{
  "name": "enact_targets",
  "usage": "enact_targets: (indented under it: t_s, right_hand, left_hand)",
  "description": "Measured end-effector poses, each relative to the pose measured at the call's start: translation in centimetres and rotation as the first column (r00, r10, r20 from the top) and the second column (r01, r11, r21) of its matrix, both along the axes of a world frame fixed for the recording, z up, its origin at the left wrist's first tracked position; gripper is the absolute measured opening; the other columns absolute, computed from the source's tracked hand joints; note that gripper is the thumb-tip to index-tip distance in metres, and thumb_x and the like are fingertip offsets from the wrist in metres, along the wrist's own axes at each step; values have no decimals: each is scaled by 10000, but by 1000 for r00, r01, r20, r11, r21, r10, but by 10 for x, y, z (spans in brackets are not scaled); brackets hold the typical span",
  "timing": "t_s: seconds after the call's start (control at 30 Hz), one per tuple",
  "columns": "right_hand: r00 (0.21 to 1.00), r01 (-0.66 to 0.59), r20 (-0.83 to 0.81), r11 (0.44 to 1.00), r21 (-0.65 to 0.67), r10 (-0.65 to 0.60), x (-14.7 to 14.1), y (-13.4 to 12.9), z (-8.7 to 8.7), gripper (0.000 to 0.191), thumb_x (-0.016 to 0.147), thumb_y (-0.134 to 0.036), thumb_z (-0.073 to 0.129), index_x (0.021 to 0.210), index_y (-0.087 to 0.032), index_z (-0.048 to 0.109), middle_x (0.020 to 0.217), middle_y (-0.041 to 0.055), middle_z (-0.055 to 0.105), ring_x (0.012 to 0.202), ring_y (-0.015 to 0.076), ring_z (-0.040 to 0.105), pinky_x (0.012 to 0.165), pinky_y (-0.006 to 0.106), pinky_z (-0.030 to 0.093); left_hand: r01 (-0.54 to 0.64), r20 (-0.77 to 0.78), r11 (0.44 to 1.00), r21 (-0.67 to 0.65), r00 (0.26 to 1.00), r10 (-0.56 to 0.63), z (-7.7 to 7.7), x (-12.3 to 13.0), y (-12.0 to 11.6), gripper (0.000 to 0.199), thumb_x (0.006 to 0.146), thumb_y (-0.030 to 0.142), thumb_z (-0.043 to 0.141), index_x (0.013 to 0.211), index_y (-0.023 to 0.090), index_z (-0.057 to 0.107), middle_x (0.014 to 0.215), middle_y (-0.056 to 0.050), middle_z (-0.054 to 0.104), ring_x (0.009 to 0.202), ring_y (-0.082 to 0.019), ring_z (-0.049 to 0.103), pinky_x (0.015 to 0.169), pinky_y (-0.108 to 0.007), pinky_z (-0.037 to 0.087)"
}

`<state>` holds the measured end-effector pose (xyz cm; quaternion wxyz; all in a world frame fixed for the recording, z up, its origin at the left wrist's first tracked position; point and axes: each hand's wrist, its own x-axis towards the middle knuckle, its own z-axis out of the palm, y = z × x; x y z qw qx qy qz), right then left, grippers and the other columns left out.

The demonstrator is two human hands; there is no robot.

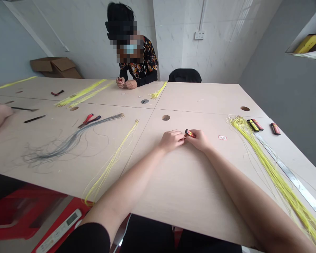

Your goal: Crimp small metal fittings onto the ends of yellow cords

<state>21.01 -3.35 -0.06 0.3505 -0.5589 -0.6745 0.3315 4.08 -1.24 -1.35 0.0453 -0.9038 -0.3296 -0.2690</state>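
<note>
My right hand is closed around a small red and black lighter above the table. Close beside it, my left hand is pinched shut, its fingertips near the lighter; whatever they grip is too small to make out. To the right of my hands lies a small white label with a red border. A long bundle of yellow wires runs down the right side, its gathered end near several more lighters. Left of my left arm is a thinner bundle of yellow wires.
A metal ruler lies along the right-hand wires. Grey wires and red-and-black pliers lie to the left. Across the table a co-worker leans over their hands. Another person's hand is at the far left.
</note>
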Motion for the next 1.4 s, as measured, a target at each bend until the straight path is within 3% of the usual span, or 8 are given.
enact_targets:
  t_s: [0.4, 0.93, 1.2, 1.4]
  right_hand:
    - [1000, 0, -21, 1000, 19, 0, 0, -1, 1, 151, 640, -312, 481, 589, -173, 456, 573, -34, 338, 576, 97, 286, 537, 247, 215]
    - [1000, 15, 25, 1000, 2, -15, -1, -1, 2, 132, 628, -293, 470, 575, -172, 455, 557, -37, 332, 560, 93, 277, 529, 250, 208]
    - [1000, 2, 13, 1000, 1, -2, 0, -1, 1, 165, 633, -308, 469, 632, -160, 544, 568, -33, 362, 567, 100, 307, 532, 249, 222]
    - [999, 19, 38, 1000, 12, -20, 0, 0, -1, 175, 661, -336, 473, 610, -169, 491, 566, -41, 301, 568, 99, 284, 533, 248, 222]
  left_hand:
    - [0, 51, 999, -39, 999, 2, 2, 0, -1, 170, 800, 145, 528, 647, 182, 593, 681, -3, 633, 675, -118, 537, 594, -236, 350]
    - [0, -27, 1000, 9, 1000, 0, 1, 0, 0, 182, 818, 178, 528, 653, 186, 602, 682, -4, 640, 686, -124, 551, 564, -259, 315]
    - [-9, 108, 996, -85, 994, 19, 1, 1, -2, 157, 776, 146, 536, 628, 184, 573, 662, 5, 623, 671, -113, 548, 589, -233, 356]
    - [-29, 249, 983, -179, 966, 73, 2, 3, -2, 131, 751, 170, 550, 620, 177, 550, 605, 14, 581, 593, -97, 508, 581, -217, 372]
